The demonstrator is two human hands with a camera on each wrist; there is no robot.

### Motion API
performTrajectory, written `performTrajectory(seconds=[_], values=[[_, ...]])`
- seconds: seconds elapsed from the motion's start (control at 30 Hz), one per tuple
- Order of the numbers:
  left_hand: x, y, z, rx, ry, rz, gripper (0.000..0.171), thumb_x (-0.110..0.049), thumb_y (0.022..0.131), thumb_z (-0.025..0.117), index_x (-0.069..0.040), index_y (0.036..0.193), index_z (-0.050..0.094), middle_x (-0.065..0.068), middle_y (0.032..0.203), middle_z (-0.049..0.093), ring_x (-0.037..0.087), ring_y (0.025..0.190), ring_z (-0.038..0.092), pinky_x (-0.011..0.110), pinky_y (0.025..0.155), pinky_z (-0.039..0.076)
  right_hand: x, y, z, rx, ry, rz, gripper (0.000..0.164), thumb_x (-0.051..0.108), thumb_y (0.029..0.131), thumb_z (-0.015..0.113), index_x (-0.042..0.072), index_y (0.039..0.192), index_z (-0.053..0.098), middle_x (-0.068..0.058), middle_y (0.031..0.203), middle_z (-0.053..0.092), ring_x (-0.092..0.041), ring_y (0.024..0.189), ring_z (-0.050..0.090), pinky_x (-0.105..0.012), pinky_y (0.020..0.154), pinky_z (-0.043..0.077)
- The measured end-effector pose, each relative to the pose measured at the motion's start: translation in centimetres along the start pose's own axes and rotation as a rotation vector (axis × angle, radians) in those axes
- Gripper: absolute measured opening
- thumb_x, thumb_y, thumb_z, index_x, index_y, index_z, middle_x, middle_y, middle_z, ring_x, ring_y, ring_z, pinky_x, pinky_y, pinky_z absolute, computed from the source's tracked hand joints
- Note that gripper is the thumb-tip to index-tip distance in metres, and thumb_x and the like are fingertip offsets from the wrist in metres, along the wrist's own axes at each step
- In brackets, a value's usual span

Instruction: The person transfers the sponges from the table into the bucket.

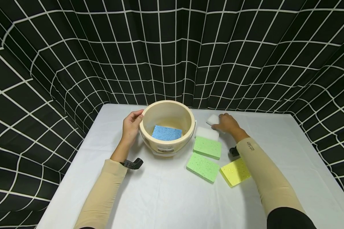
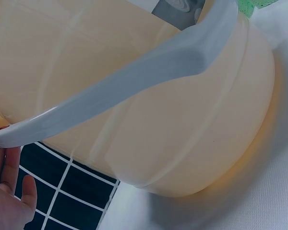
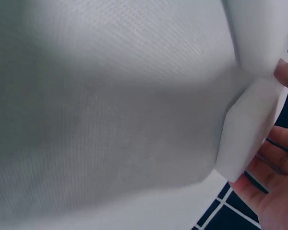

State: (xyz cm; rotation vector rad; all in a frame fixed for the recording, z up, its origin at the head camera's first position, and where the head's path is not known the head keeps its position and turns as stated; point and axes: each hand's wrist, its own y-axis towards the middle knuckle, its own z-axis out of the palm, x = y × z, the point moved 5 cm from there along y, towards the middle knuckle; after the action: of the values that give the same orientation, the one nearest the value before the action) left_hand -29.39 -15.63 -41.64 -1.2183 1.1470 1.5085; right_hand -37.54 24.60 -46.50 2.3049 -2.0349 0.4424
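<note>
1. the white cloth-covered table [image 1: 160, 197] spreads toward me; a black, white-gridded fabric curtain [image 1: 175, 47] hangs behind its far edge.
2. near that edge stands a round cream plastic bucket [image 1: 169, 114], a blue rectangular sponge [image 1: 167, 133] inside.
3. the left hand [image 1: 131, 124] grips its rim.
4. right of it, the right hand [image 1: 228, 123] pinches a white foam block [image 1: 213, 120] between thumb and fingers, beyond two green rectangular sponges [image 1: 207, 147] and a yellow sponge [image 1: 234, 171].

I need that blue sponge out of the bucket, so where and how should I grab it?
Probably pinch the blue sponge by its far long edge, coming from above through the open top of the bucket, which surrounds it yet leaves that edge uncovered.
</note>
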Motion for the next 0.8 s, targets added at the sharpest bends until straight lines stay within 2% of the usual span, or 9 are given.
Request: performTrajectory(seconds=[0.17,0.47,0.6,0.8], values=[[0.2,0.1,-0.1,-0.004,-0.002,0.001,0.027,-0.007,0.087,0.055,0.003,0.112,0.057,0.014,0.115,0.059,0.004,0.093,0.059,0.012,0.079,0.052,0.2,0.0,-0.6,-0.024,0.001,-0.023,0.073,0.044,0.075,0.065,-0.007,0.123,0.045,-0.024,0.110,0.050,-0.031,0.090,0.049,-0.045,0.076,0.048],[0.1,0.0,-0.1,-0.005,-0.003,0.001,0.027,-0.006,0.087,0.054,0.004,0.112,0.056,0.012,0.112,0.059,0.005,0.094,0.059,0.012,0.081,0.052,0.9,-0.5,-2.0,-0.071,0.031,-0.082,0.076,0.041,0.076,0.066,-0.008,0.128,0.041,-0.028,0.122,0.048,-0.037,0.107,0.047,-0.050,0.089,0.045],[0.1,-0.1,-0.1,-0.008,0.005,-0.004,0.027,-0.006,0.087,0.055,0.004,0.112,0.057,0.013,0.112,0.059,0.005,0.093,0.059,0.012,0.081,0.052,1.1,-0.9,-2.6,-0.084,0.059,-0.087,0.076,0.040,0.076,0.066,-0.009,0.128,0.040,-0.028,0.123,0.047,-0.037,0.107,0.047,-0.051,0.089,0.044],[0.1,-0.1,-0.1,-0.007,0.022,-0.007,0.027,-0.007,0.087,0.055,0.003,0.112,0.057,0.011,0.112,0.059,0.005,0.093,0.058,0.012,0.080,0.052,1.0,-1.2,-2.8,-0.078,0.065,-0.088,0.075,0.040,0.077,0.066,-0.008,0.129,0.040,-0.026,0.117,0.049,-0.033,0.099,0.047,-0.047,0.082,0.046]])
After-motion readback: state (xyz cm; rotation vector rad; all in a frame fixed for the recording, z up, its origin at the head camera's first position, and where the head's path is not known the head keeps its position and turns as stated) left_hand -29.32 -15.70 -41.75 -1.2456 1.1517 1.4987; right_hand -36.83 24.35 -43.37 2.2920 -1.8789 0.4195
